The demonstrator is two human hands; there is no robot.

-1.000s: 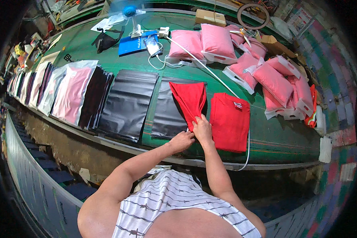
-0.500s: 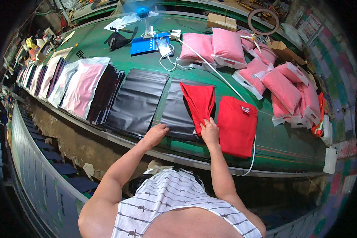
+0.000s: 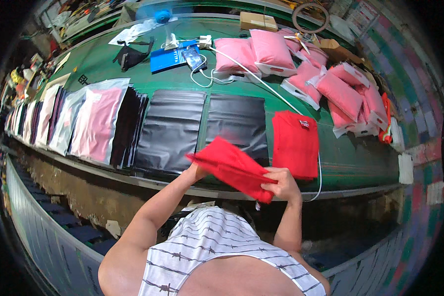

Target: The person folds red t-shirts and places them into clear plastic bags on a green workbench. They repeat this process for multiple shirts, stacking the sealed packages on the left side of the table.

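On the long green table point(image 3: 360, 158) lie many things, from big to small: two flat black bags point(image 3: 171, 129) side by side in the middle, a heap of puffy pink packs point(image 3: 330, 89) at the far right, a row of clear bags with pink and dark cloth point(image 3: 96, 123) on the left, and a folded red shirt point(image 3: 296, 143) lying flat just beside the right black bag. A white cable point(image 3: 261, 79) runs across the table near the pink packs. Closer in, above the table's near edge, a folded red cloth point(image 3: 232, 166) is held up in the air — both hands grip it. The left hand point(image 3: 196, 172) pinches its left end, mostly hidden under it, and the right hand point(image 3: 281, 182) clutches its right end with curled fingers.
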